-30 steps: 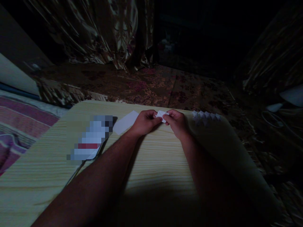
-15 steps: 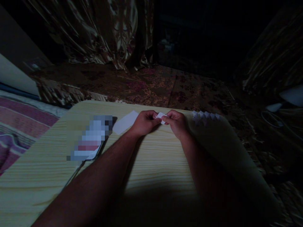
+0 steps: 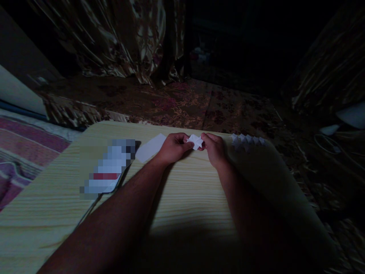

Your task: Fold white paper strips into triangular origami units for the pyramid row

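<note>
A small folded piece of white paper is held between my two hands above the far part of the wooden table. My left hand pinches its left side, with the thumb lying on the near face. At its right side my right hand grips the edge between thumb and fingers. Flat sheets of white paper lie just left of my left hand. Beyond my right hand, several small folded white paper shapes stand grouped near the table's far right corner.
A phone-like device, its screen blurred out, lies on the left of the table with a cable running toward me. Patterned fabric covers a surface behind the table. Striped bedding is at the left.
My right thumb has shifted from the middle of the folded paper to its right edge, so more of the paper shows. My left hand has stayed in place.
</note>
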`<state>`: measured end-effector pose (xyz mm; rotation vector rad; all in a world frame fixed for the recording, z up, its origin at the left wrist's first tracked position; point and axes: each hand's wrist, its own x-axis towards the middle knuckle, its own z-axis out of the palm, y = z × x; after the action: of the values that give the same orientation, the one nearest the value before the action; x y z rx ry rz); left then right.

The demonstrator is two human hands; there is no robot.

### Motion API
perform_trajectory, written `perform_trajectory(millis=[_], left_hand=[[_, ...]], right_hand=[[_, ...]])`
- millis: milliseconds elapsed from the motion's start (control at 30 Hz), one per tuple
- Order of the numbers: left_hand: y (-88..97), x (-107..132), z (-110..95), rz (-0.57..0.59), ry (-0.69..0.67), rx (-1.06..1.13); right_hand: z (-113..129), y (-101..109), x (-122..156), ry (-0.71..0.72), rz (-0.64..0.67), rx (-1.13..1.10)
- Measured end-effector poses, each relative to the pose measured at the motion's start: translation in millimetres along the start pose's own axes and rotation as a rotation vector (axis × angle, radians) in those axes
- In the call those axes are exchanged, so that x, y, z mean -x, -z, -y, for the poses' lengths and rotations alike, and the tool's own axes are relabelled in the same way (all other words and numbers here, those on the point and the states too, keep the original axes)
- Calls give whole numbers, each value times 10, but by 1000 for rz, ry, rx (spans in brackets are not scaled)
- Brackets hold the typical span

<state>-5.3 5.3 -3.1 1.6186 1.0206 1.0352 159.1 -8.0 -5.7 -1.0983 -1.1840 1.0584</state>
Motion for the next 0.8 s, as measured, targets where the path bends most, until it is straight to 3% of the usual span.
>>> perform_trajectory(millis=[133,300,600,800], left_hand=[[-3,-13,-8,-48,-8,25],[-17,-35,42,-138,-13,63],[-23,-27,49,-106,-45,139],[-16,-9,24,-30,-20,168]], right_hand=[[-6,-16,-8,43,-76,13],[18,-49,44,239,-190,142],[1,-105,101,283,-22,341],[40,-152,100,255,-55,324]])
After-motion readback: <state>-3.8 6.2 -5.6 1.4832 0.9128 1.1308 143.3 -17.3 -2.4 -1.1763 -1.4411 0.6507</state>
